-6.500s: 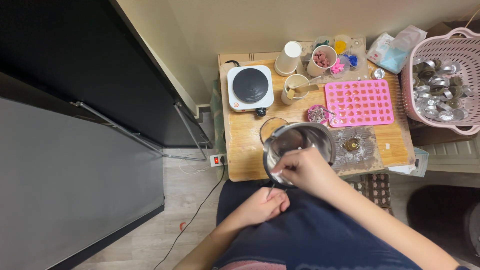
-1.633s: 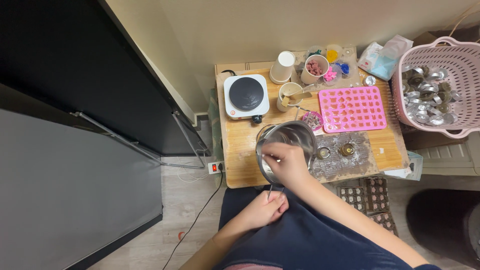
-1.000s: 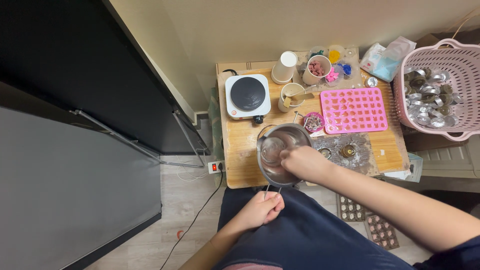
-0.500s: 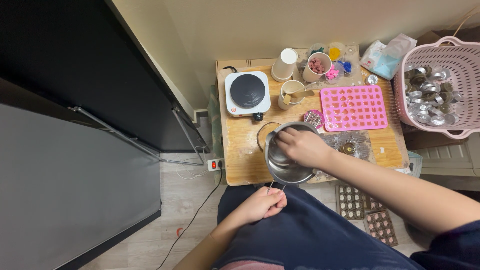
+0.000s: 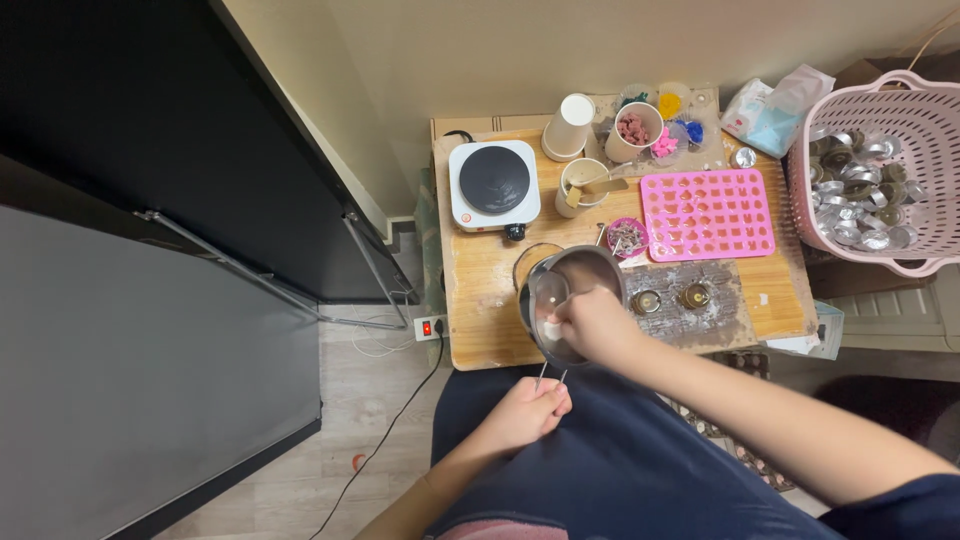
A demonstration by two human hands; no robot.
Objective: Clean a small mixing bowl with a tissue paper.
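- A small steel saucepan (image 5: 572, 300) sits at the front edge of a wooden bench (image 5: 480, 300), its thin wire handle running back off the edge toward the person's lap.
- The right hand (image 5: 592, 322) reaches into the pan from the near side, fingers closed around a small pale object held over the bowl; what that object is cannot be told.
- The left hand (image 5: 525, 412) rests at the lap, fingers pinched together on the end of the pan's wire handle.
- Just right of the pan, two small round metal cups (image 5: 670, 298) stand on a grey, dusted mat.
- Behind them lies a pink silicone mould tray (image 5: 707, 213), with a small pink dish (image 5: 627, 236) beside it.
- A white single hotplate (image 5: 493, 183) stands at the back left of the bench, near several paper cups (image 5: 572, 126).
- A pink laundry basket (image 5: 890, 110) full of metal cups stands to the right, off the bench.
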